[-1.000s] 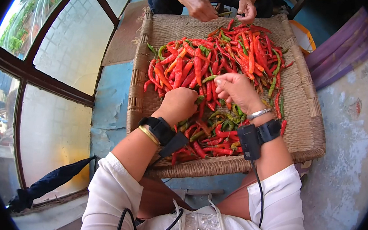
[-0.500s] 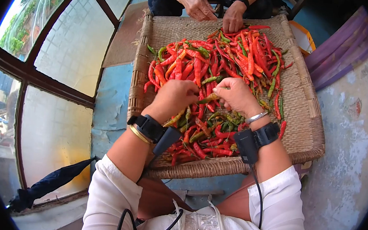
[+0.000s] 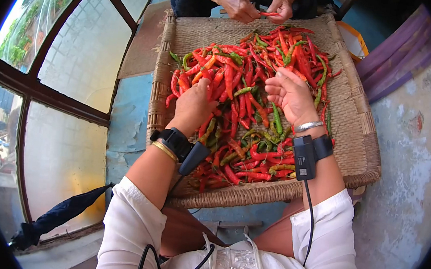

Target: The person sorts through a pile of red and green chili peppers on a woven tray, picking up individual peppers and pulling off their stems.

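Over the left side of a heap of red chili peppers (image 3: 229,82), my left hand (image 3: 193,107) is closed, its fingers curled at a red chili pepper; the fingertips are partly hidden. My right hand (image 3: 291,95) hovers above the heap's right part, palm turned inward, fingers apart and holding nothing. Below my hands lies a nearer pile of red, green and yellowish chili peppers (image 3: 258,176). A green chili pepper (image 3: 277,119) rests between the two piles. Everything sits on a woven tray (image 3: 350,141) with a thick rim.
Across the tray, another person's hands (image 3: 260,9) hold a red chili pepper. Framed windows (image 3: 66,137) stand at the left, with a dark folded umbrella (image 3: 65,213) below. A purple cloth (image 3: 401,58) hangs by the worn wall (image 3: 408,161) at right. Cables run along my arms.
My hands have parted from a yellowish-green chili pepper. The left went to the heap's left side; the right moved up and right and opened. The other person's hands lifted a red chili pepper.
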Demonstrator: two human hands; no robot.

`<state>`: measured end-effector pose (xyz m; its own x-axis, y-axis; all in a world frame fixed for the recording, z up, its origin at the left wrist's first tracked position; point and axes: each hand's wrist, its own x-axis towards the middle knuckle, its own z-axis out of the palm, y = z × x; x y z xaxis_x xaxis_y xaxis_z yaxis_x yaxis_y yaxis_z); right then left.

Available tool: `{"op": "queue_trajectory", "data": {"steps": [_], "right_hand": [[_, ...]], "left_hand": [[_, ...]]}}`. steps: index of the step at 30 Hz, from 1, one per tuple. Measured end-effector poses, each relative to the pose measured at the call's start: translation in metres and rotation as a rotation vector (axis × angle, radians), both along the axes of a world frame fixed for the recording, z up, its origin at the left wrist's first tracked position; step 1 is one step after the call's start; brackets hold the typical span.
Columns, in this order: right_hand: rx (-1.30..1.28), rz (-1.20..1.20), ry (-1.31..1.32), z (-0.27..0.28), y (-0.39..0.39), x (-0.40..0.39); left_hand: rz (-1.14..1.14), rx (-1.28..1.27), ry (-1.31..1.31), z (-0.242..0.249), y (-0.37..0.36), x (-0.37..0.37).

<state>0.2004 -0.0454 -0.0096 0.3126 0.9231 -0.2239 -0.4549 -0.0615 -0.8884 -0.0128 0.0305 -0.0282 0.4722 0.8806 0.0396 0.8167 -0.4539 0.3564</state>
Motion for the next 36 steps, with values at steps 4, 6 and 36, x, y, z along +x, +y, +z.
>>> {"op": "queue_trajectory", "data": {"steps": [4,6,36], "right_hand": [[-0.106,0.221,-0.095,0.002,-0.001,-0.019],[-0.145,0.304,-0.194,-0.003,0.0,-0.027],[-0.186,0.267,-0.239,0.012,0.001,-0.006]], "left_hand": [[0.07,-0.085,-0.104,-0.002,0.001,0.001],[0.069,-0.117,-0.189,-0.011,0.007,-0.003],[-0.279,-0.069,-0.337,0.005,-0.006,0.004]]}}
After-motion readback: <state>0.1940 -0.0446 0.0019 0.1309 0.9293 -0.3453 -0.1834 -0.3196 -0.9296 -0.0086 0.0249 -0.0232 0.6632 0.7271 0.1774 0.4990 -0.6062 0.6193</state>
